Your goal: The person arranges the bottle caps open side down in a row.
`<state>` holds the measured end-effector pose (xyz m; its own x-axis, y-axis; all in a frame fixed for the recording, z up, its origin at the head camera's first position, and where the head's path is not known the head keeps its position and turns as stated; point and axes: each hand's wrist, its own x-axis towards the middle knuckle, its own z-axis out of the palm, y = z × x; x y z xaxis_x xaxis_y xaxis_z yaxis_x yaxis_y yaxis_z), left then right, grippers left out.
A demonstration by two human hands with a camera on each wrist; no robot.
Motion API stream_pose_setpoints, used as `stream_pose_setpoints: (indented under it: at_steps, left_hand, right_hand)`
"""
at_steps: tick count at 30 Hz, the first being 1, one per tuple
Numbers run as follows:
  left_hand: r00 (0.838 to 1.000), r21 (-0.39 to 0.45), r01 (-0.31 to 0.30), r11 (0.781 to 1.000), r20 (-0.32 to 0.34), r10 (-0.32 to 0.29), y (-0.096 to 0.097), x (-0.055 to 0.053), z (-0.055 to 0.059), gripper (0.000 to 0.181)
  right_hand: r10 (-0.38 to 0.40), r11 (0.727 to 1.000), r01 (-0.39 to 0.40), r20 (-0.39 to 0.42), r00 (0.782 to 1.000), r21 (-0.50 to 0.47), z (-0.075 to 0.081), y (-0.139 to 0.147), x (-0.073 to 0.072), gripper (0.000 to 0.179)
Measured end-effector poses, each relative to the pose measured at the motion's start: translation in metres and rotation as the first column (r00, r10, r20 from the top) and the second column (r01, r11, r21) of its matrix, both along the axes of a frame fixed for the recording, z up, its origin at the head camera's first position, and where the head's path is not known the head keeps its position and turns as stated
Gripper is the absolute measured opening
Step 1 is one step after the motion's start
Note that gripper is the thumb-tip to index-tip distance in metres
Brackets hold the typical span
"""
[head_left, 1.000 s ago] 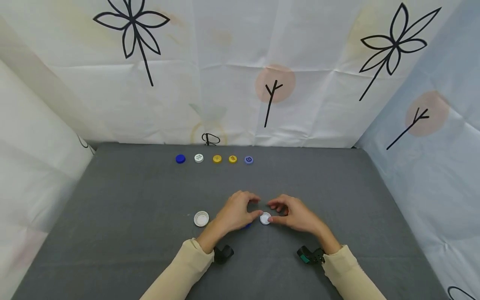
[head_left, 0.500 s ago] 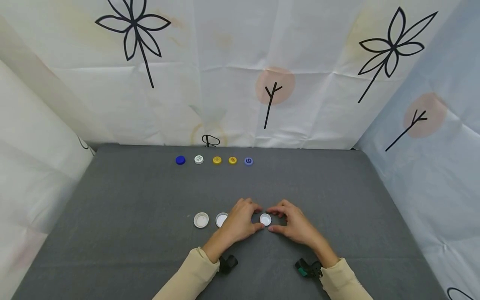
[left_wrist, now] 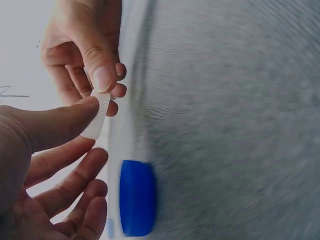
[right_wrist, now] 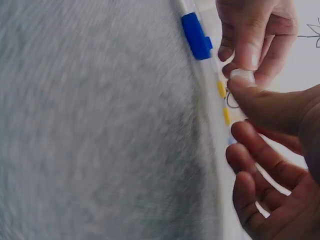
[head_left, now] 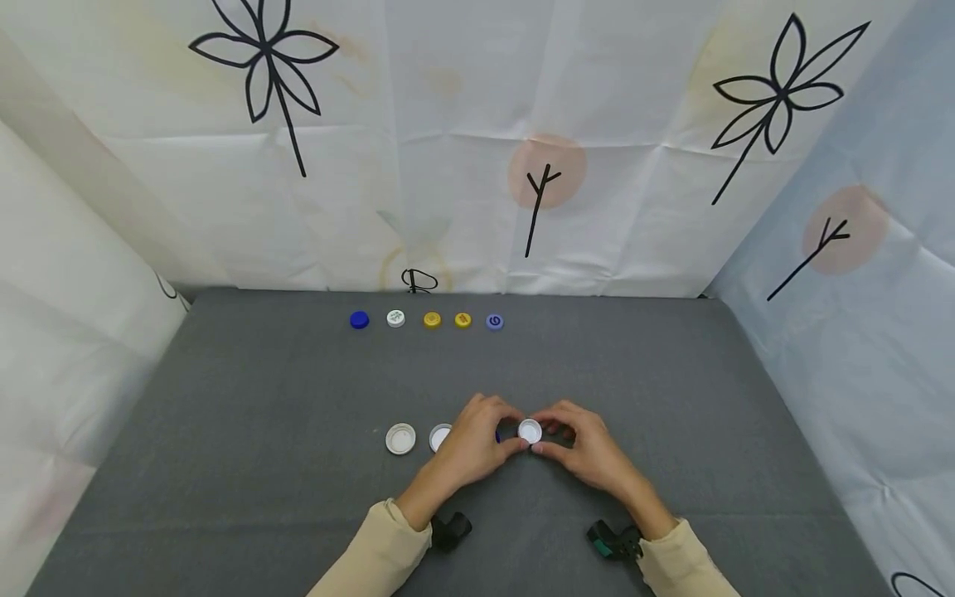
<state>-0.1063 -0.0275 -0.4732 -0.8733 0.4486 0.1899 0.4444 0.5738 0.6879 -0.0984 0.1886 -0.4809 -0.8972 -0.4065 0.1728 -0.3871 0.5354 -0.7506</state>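
A small white bottle cap (head_left: 530,431), its hollow side up, is held between both hands in the head view. My left hand (head_left: 477,439) pinches its left edge and my right hand (head_left: 589,448) its right edge. In the left wrist view the ridged side of the cap (left_wrist: 97,120) shows between the thumbs, raised above the table. The right wrist view has it mostly covered by a thumb. A blue cap (left_wrist: 137,197) stands on the table close by, nearly hidden behind the left hand in the head view.
Left of the hands lie a larger white cap (head_left: 400,439) and another white cap (head_left: 440,436), partly covered by the left hand. Along the back runs a row: blue cap (head_left: 359,320), white cap (head_left: 395,318), two yellow caps (head_left: 432,320) and a light-blue cap (head_left: 495,322). Cloth walls enclose the grey table (head_left: 298,373).
The white cap lay on the table between the hands; both hands have closed in and now hold it, slightly raised. A second white cap has come into view beside the left hand.
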Motion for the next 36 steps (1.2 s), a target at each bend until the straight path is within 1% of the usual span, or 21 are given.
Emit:
stream_pose_setpoints:
  at_steps: [2,4,6,7,9,11,13,14,16,18,20,22,25,28,31,33,36]
  left_hand:
    - [1.000,0.057,0.006,0.998,0.010,-0.006,-0.003,0.001,0.004,0.024]
    - [0.999,0.116,0.010,0.993,0.041,-0.015,-0.007,0.002,0.010,0.023]
    - [0.996,0.180,0.019,0.983,0.084,-0.034,-0.011,0.000,0.015,0.023]
    - [0.992,0.223,0.021,0.975,0.118,-0.048,-0.013,-0.001,0.017,0.023]
    - [0.975,0.320,0.018,0.947,0.203,-0.087,-0.018,-0.003,0.019,0.022]
    - [0.952,0.408,0.000,0.913,0.279,-0.125,-0.021,-0.005,0.019,0.021]
    - [0.929,0.466,-0.028,0.884,0.339,-0.150,-0.024,-0.007,0.019,0.020]
    - [0.919,0.481,-0.039,0.876,0.363,-0.158,-0.025,-0.007,0.019,0.019]
    - [0.905,0.497,-0.060,0.866,0.393,-0.163,-0.027,-0.007,0.019,0.019]
    - [0.892,0.508,-0.079,0.858,0.420,-0.167,-0.028,-0.007,0.020,0.018]
    - [0.884,0.521,-0.096,0.848,0.436,-0.168,-0.029,-0.006,0.022,0.018]
    - [0.882,0.529,-0.111,0.841,0.442,-0.161,-0.030,-0.006,0.023,0.017]
    - [0.892,0.532,-0.113,0.839,0.426,-0.150,-0.030,-0.005,0.024,0.016]
    - [0.900,0.538,-0.109,0.836,0.411,-0.147,-0.029,-0.004,0.025,0.016]
    - [0.896,0.552,-0.109,0.827,0.414,-0.159,-0.029,-0.004,0.026,0.017]
    - [0.882,0.562,-0.112,0.820,0.437,-0.178,-0.028,-0.005,0.026,0.019]
    - [0.849,0.576,-0.124,0.808,0.483,-0.214,-0.027,-0.006,0.026,0.023]
  right_hand:
    - [-0.001,0.999,0.000,-0.024,1.000,-0.036,0.003,-0.001,0.001,0.036]
    - [0.002,0.998,-0.007,-0.062,0.998,-0.066,0.005,-0.003,0.001,0.037]
    - [0.009,0.995,-0.020,-0.110,0.994,-0.095,0.008,-0.005,0.002,0.037]
    - [0.012,0.994,-0.027,-0.137,0.991,-0.109,0.009,-0.006,0.002,0.038]
    - [0.016,0.990,-0.041,-0.185,0.983,-0.132,0.012,-0.009,0.002,0.039]
    - [0.019,0.987,-0.055,-0.229,0.973,-0.151,0.014,-0.012,0.002,0.040]
    - [0.018,0.984,-0.062,-0.261,0.965,-0.164,0.017,-0.015,0.001,0.041]
    - [0.017,0.984,-0.064,-0.270,0.963,-0.168,0.017,-0.016,0.001,0.041]
    - [0.015,0.983,-0.066,-0.278,0.960,-0.173,0.018,-0.019,0.001,0.041]
    - [0.014,0.982,-0.063,-0.267,0.964,-0.178,0.018,-0.022,0.001,0.041]
    - [0.006,0.981,-0.052,-0.236,0.972,-0.188,0.018,-0.023,0.001,0.040]
    - [-0.004,0.979,-0.037,-0.197,0.980,-0.202,0.018,-0.025,0.002,0.038]
    - [-0.006,0.968,-0.031,-0.146,0.989,-0.249,0.019,-0.026,0.003,0.032]
    - [0.012,0.949,-0.051,-0.127,0.992,-0.310,0.019,-0.026,0.002,0.028]
    - [0.022,0.932,-0.064,-0.122,0.992,-0.356,0.017,-0.025,0.001,0.026]
    - [0.018,0.924,-0.066,-0.129,0.992,-0.377,0.017,-0.026,-0.001,0.027]
    - [0.004,0.917,-0.062,-0.146,0.989,-0.395,0.018,-0.026,-0.002,0.027]
